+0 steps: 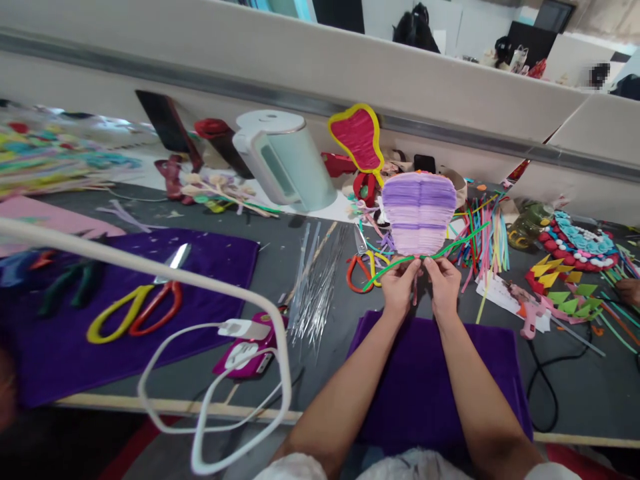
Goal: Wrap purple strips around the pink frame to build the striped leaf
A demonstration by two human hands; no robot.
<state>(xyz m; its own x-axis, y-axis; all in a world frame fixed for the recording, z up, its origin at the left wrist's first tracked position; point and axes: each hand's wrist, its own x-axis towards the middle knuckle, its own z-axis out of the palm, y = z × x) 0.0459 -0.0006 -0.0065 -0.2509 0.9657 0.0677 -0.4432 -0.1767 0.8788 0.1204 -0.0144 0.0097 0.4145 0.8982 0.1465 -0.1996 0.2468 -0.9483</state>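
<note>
My left hand (399, 288) and my right hand (443, 283) are side by side, thumbs and fingers pinched on a green pipe cleaner (457, 247). It runs crosswise at the narrow base of a fan-shaped piece (419, 210) of lilac and purple pipe cleaners, which stands up above my fingers. One green end points down left, the other up right. A short pink end hangs below, between the hands. Red-and-yellow-handled scissors (357, 275) lie just left of my left hand. Under my forearms is a folded purple cloth (400, 387).
Behind stand a pale electric kettle (313, 163) and a red shape with yellow edging (357, 140). At right are pipe cleaners (485, 233) and a pink glue gun (533, 313). Left are larger scissors (155, 300), silver strands (317, 300) and a white cable (250, 293).
</note>
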